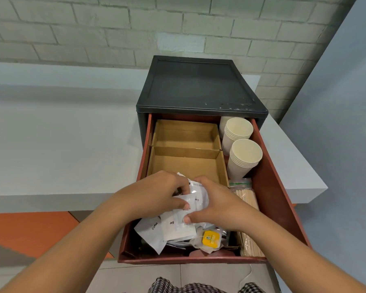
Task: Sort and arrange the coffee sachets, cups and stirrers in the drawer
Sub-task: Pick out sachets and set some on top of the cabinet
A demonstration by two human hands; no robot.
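The red drawer (280, 199) stands pulled out of a black cabinet (199, 85). Both hands are over its front half, gripping one bunch of white coffee sachets (195, 195). My left hand (159, 193) pinches the bunch from the left, and my right hand (213, 205) curls round it from the right. More white sachets (163, 229) and a yellow-tagged tea bag (210, 239) lie loose below. Two stacks of paper cups (244, 158) lean at the back right. Wooden stirrers (249, 199) lie along the right side.
Two open cardboard boxes, a rear one (186, 134) and a nearer one (188, 163), sit in the drawer's back left. A small clear bag (240, 182) lies between cups and stirrers. A white counter (61, 132) runs to the left, with a brick wall behind.
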